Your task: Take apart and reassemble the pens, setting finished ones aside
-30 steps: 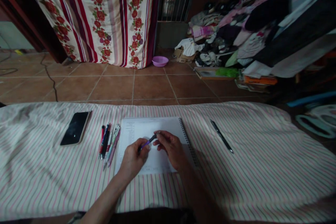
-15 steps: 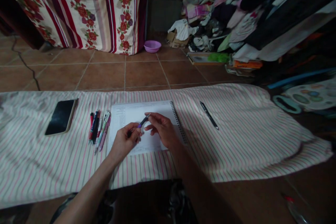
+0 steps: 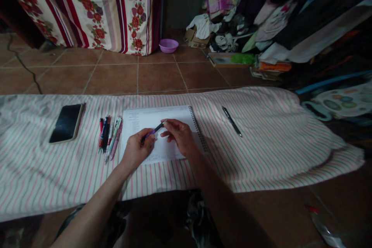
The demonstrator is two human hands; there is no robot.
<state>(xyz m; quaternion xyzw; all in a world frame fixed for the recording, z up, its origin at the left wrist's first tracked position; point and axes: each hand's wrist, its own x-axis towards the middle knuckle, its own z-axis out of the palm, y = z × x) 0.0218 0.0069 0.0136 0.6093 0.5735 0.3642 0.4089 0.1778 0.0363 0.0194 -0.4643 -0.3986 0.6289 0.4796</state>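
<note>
A dark pen with a purple part (image 3: 151, 133) is held slantwise above a spiral notebook (image 3: 151, 114). My left hand (image 3: 138, 146) is closed around its lower end. At the upper end, the thumb and forefinger of my right hand (image 3: 180, 135) pinch the tip, the other fingers curled below. White, partly written pages show under both hands. Left of the notebook lies a bunch of several pens (image 3: 110, 137), side by side. A single black pen (image 3: 231, 121) rests to the right of the notebook on the striped cloth (image 3: 261, 155).
A phone (image 3: 66, 123) lies at the left of the cloth. Beyond on the tiled floor are a purple basin (image 3: 168, 46), a floral curtain (image 3: 116, 11) and piled clothes (image 3: 226, 11). A clear bottle-like thing with a red end (image 3: 322, 226) is at the lower right.
The view has tilted slightly, so everything sits a little higher. More of the pen's purple part shows by my left fingers; both hands still hold the pen.
</note>
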